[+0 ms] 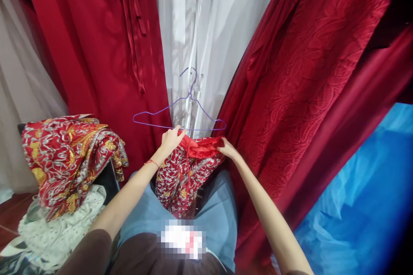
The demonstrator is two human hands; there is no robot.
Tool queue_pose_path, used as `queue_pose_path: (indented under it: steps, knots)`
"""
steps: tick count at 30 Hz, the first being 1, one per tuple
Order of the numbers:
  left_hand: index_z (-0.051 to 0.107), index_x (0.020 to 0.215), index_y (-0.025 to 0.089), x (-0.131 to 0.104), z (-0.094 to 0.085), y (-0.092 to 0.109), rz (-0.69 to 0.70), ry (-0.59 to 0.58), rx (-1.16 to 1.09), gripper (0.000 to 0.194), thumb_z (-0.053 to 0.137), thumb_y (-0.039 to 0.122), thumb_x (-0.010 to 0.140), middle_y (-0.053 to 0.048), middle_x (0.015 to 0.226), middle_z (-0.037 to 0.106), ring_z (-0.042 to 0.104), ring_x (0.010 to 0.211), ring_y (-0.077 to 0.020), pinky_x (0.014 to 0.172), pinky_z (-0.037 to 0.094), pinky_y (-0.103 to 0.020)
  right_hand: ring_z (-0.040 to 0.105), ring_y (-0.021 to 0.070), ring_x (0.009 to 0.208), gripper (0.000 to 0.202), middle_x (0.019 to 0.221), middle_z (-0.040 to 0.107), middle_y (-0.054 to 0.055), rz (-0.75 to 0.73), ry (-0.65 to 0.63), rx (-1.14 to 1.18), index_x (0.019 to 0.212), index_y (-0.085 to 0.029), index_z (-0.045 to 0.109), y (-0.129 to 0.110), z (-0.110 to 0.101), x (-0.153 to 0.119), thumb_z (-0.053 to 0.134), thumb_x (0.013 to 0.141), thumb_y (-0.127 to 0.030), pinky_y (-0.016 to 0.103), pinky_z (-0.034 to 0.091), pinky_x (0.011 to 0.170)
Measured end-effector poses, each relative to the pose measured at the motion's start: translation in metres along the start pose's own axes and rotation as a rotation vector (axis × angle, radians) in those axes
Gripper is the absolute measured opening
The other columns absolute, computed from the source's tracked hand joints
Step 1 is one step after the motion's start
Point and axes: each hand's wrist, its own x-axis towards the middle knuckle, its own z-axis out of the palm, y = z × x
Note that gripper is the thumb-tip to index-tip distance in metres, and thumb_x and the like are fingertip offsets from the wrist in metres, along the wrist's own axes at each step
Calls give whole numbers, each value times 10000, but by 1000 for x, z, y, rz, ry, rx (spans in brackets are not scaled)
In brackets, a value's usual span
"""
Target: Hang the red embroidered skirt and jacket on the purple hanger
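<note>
From where I stand, the red-and-silver patterned garment (174, 176) is drawn up in front of the person's blue-clad lap (219, 206), stretched between two hands. The left hand (171, 139) has its fingers (180, 132) closed on one end of the top edge; the right hand (227, 149) pinches the other end. Holding it at both ends seems meant to keep the edge taut and the plain red lining (204, 149) facing up, while a thin red cord (188, 167) hangs loose down the front.

A purple hanger (191, 95) stands upright just beyond, its lower bar right by the left fingertips — whether they touch it, or what its hook rests on, I can't tell.

It's a tight spot: long red cloth (106, 43) on the left, embossed red fabric (303, 81) crowding the right arm, white drapes (222, 38) behind the hanger. To the left, a similar patterned cloth (71, 154) lies draped over something dark, above a pale spotted cloth (64, 219); blue fabric (364, 189) spreads at far right.
</note>
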Motion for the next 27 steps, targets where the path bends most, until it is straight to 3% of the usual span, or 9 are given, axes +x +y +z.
queue_pose_path:
  steps: [4, 9, 14, 21, 24, 27]
  knots:
    - [658, 1070, 258, -19, 10, -10, 30, -10, -55, 393, 415, 548, 965, -59, 757, 711, 705, 799, -246, 658, 370, -258, 716, 203, 947, 864, 1150, 729, 81, 61, -76, 59, 1577, -169, 227, 23, 24, -12, 594, 798, -238, 295, 546, 844]
    - [646, 1022, 274, -45, 9, -9, 46, 2, -98, 357, 410, 538, 972, -38, 729, 697, 697, 776, -230, 632, 331, -248, 615, 214, 1212, 626, 1334, 642, 106, 83, 168, 324, 1456, -165, 488, 24, 36, -1, 460, 835, -238, 336, 505, 980]
    - [645, 987, 267, -52, 4, -15, 32, 18, -128, 369, 409, 550, 969, -25, 663, 666, 682, 727, -219, 612, 307, -246, 671, 217, 1086, 561, 1209, 706, 115, 40, 180, 382, 1336, -115, 598, 1, 10, 21, 439, 821, -270, 324, 541, 906]
    - [654, 1016, 267, -55, 4, -14, 45, 11, -145, 364, 428, 548, 964, -42, 738, 711, 698, 773, -223, 615, 317, -246, 694, 205, 873, 673, 985, 762, 42, -65, 98, 304, 1351, -150, 597, -16, -32, 15, 459, 693, -166, 347, 560, 817]
    - [651, 1069, 265, -55, 2, -5, 17, -7, -79, 364, 437, 540, 965, -63, 811, 741, 703, 792, -225, 613, 321, -250, 691, 217, 943, 675, 1060, 752, 71, -84, 125, 144, 1344, -121, 602, -28, -48, 16, 440, 690, -157, 350, 537, 895]
    - [652, 1067, 254, -56, 2, 0, -1, -7, -32, 383, 420, 542, 970, -77, 819, 745, 704, 786, -230, 602, 314, -257, 650, 246, 1125, 572, 1202, 709, 118, -201, 181, -59, 1239, -98, 672, -44, -57, 20, 441, 720, -159, 333, 476, 1013]
